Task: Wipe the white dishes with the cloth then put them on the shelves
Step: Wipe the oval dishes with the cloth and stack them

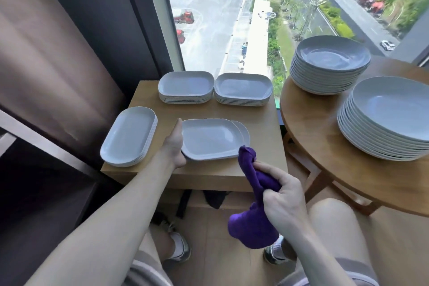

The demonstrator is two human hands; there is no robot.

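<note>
My left hand (174, 146) grips the left edge of the top white rectangular dish (210, 139), thumb up along its rim and fingers hidden beneath. That dish sits slightly skewed on another one on the square wooden table (262, 123). My right hand (282, 195) holds a bunched purple cloth (253, 193) just in front of the dish's near right corner; the cloth's upper end is close to the rim. A stack of rectangular dishes (128, 137) lies to the left of my left hand.
Two more stacks of rectangular dishes (185, 87) (242, 89) stand at the table's far side by the window. A round wooden table (308, 146) on the right carries two tall stacks of round plates (329, 65) (390, 118). A dark cabinet (34, 181) stands at left.
</note>
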